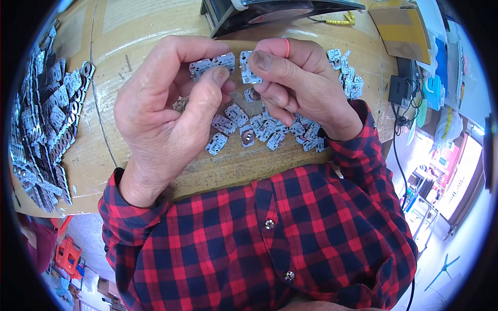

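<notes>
My left hand (166, 103) pinches a short strip of small white circuit boards (199, 68) between thumb and fingers. Close beside it, my right hand (311, 75) grips a single small circuit board (245, 65) by thumb and forefinger, a narrow gap apart from the strip. An orange band circles one right finger. On the wooden table (207, 168) below both hands lie several loose circuit boards (267, 127), some with a round brown metallic part on them. The right fingers hide some of these. More boards (353, 83) lie beyond my right wrist.
A tall heap of circuit board strips (57, 109) covers the table's left side. At the back stands a black-framed device (280, 13), with a yellow coiled cord (342, 20) nearby. A cardboard box (402, 28) and black adapter (398, 89) with cables are at right.
</notes>
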The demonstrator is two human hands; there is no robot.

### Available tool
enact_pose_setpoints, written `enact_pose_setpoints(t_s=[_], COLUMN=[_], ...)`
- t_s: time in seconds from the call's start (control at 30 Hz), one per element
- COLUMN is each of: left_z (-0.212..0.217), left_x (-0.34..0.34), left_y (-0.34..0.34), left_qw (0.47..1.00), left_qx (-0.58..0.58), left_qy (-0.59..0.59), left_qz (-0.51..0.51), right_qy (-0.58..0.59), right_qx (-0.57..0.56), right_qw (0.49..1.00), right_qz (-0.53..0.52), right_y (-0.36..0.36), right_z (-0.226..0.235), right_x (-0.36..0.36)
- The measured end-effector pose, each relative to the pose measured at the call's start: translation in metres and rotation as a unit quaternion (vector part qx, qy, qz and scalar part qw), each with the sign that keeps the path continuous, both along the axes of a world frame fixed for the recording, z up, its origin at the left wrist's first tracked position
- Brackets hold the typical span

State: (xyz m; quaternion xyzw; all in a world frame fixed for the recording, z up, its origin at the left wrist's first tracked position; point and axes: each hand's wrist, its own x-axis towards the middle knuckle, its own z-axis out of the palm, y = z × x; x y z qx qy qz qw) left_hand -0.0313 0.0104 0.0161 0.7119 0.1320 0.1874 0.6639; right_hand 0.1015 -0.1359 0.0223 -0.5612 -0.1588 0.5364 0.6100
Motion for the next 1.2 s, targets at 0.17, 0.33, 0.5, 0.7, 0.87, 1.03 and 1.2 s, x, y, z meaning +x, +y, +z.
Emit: enact_pose_setpoints(t_s=[0.17, 0.33, 0.5, 0.7, 0.87, 1.03, 1.2], left_z=[-0.003, 0.000, -0.001, 0.007, 0.000, -0.005, -0.004], left_x=[-0.001, -0.001, -0.003, -0.001, -0.003, 0.003, 0.004], left_y=[0.004, 0.005, 0.014, 0.013, 0.011, 0.007, 0.005], left_qw=[0.997, 0.997, 0.991, 0.992, 0.972, 0.971, 0.964], left_qx=[0.038, 0.021, 0.035, -0.076, -0.141, -0.211, -0.242], left_qy=[-0.028, -0.021, -0.009, 0.078, 0.092, 0.056, 0.069], left_qz=[-0.056, -0.073, -0.127, -0.066, -0.165, -0.101, -0.086], right_qy=[-0.017, -0.023, -0.094, -0.432, -0.326, -0.322, -0.442], right_qx=[-0.009, 0.008, -0.004, 0.059, 0.009, 0.040, 0.082], right_qw=[1.000, 1.000, 0.996, 0.887, 0.942, 0.939, 0.887], right_qz=[-0.013, -0.011, 0.006, 0.149, 0.082, 0.112, 0.108], right_y=[0.002, 0.000, -0.001, -0.008, -0.008, -0.008, -0.004], right_z=[0.001, 0.001, 0.004, -0.010, 0.004, 0.006, -0.007], right_x=[-0.002, -0.002, 0.000, 0.008, 0.010, 0.007, 0.007])
